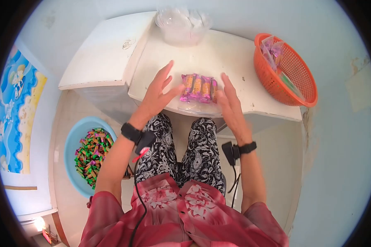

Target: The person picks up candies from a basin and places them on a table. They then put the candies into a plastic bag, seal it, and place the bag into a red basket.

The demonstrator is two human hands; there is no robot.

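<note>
Several small purple-and-gold wrapped snacks (pixel 198 87) lie side by side near the front of the white table, in what looks like a clear plastic bag (pixel 200 108) whose end hangs toward the table edge. My left hand (pixel 158 92) is raised just left of them, fingers spread and thumb pointing at the row. On the other side, my right hand (pixel 231 101) is held up with its fingers stretched out, thumb close to the rightmost snack. Neither hand grips anything.
An orange basket (pixel 284 72) with bagged purple snacks stands at the table's right end. A clear plastic tub (pixel 183 31) holding clear bags is at the back. On the floor at left, a blue basin (pixel 72 152) holds many green and purple wrapped snacks.
</note>
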